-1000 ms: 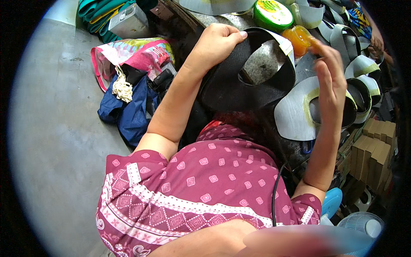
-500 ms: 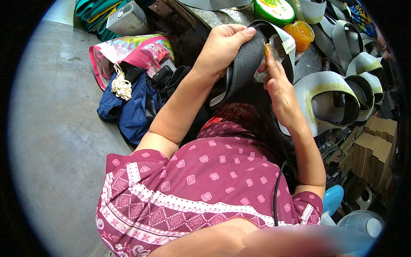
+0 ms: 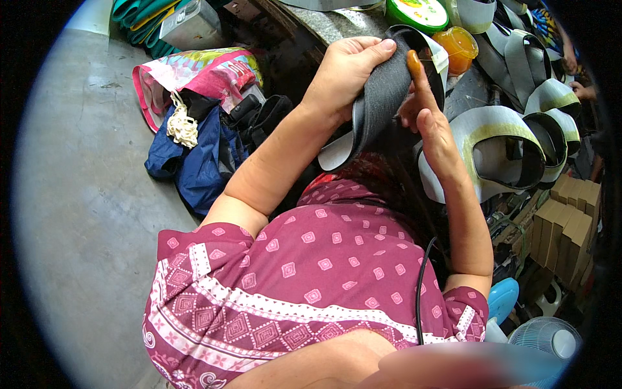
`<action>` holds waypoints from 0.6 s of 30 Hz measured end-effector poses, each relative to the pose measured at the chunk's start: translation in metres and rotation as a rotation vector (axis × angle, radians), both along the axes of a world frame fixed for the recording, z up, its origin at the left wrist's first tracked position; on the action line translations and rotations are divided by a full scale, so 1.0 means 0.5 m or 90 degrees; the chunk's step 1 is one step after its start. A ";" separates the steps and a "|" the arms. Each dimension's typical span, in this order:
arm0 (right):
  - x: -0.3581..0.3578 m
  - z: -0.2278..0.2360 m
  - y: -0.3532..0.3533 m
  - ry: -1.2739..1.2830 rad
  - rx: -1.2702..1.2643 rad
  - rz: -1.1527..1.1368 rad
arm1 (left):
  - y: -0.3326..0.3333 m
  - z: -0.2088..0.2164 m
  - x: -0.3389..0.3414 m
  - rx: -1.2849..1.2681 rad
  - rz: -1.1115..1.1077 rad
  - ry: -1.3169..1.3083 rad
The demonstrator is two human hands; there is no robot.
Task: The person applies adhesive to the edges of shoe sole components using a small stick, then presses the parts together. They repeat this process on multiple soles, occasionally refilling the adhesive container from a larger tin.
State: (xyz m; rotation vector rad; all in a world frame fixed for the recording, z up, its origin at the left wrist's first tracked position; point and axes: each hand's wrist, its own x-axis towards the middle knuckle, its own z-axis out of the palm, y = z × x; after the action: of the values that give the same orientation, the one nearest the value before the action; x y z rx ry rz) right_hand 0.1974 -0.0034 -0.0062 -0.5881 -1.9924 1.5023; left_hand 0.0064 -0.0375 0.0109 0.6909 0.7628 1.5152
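My left hand [image 3: 346, 74] is closed on a dark grey curved band [image 3: 383, 91], its thumb on top of the upper edge. The band looks like a shoe-upper piece, but I cannot tell its exact kind. A pale lining shows at its lower end, and a cream patch lies on its far right side. Beside the band's opening, my right hand [image 3: 434, 126] has its index finger stretched up, the tip coated in orange-brown glue. Its other fingers are partly bent and hold nothing. A clear jar of orange glue [image 3: 458, 52] stands just beyond.
Several grey bands with yellowish edges [image 3: 505, 126] are heaped at the right. A green-rimmed round tub [image 3: 418, 13] stands behind the jar. Stacked tan blocks [image 3: 560, 233] and a fan [image 3: 547, 337] are lower right. Bags [image 3: 204, 152] lie left. Another person's hand [image 3: 585, 91] shows at far right.
My right index finger has straightened and its glue-coated tip has moved slightly up. The band has turned a little in my left hand, showing more pale lining. Another person's hand shows more at far right.
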 end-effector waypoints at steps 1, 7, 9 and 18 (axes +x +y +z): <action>0.001 0.001 0.001 0.029 -0.034 0.030 | 0.001 -0.002 -0.006 0.012 -0.011 -0.002; -0.008 0.022 -0.009 0.026 0.149 0.040 | 0.000 -0.018 -0.025 -0.005 0.080 -0.049; -0.015 0.036 -0.021 -0.045 0.199 0.008 | -0.007 -0.016 -0.033 0.007 0.082 -0.086; -0.047 0.083 -0.010 -0.116 0.371 -0.115 | -0.087 0.031 -0.043 0.008 0.092 0.361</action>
State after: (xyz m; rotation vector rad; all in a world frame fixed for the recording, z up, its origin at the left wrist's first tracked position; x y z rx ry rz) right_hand 0.1742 -0.0082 0.0355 -0.6420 -2.3017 0.7248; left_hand -0.0153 -0.0810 0.0265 1.1166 1.2486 1.4636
